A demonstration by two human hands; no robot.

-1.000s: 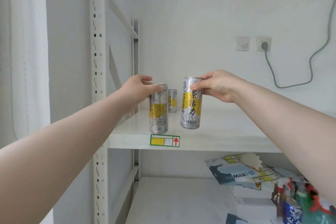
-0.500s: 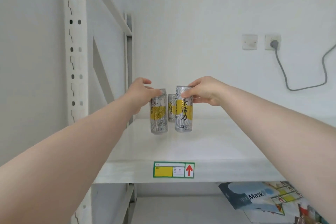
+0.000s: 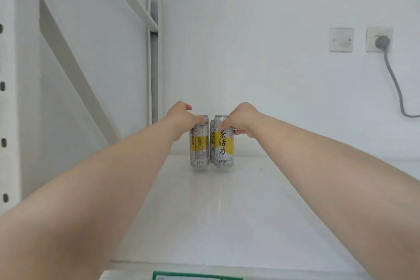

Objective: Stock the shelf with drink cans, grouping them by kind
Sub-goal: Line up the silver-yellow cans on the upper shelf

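Reaching deep over the white shelf [image 3: 227, 211], I have both arms stretched toward its back. My left hand [image 3: 179, 118] is wrapped around the upper part of the left can [image 3: 200, 145]: the fingers curl over its top edge from the left side, and the thumb side is hidden from me. My right hand [image 3: 243, 118] grips the right can [image 3: 224, 145] at its top, with the fingers [image 3: 225, 124] pressed on the front of the rim and the rest of the hand on the can's right side. Both cans stand upright near the back of the shelf, just beside each other, silver with a yellow band. I cannot tell if their bases touch the shelf or hang slightly above it. Between them, further behind, a third can [image 3: 212, 141] of the same kind shows only as a narrow strip. On the wall at the right I see a socket [image 3: 378, 40] with a grey cable [image 3: 395, 84].
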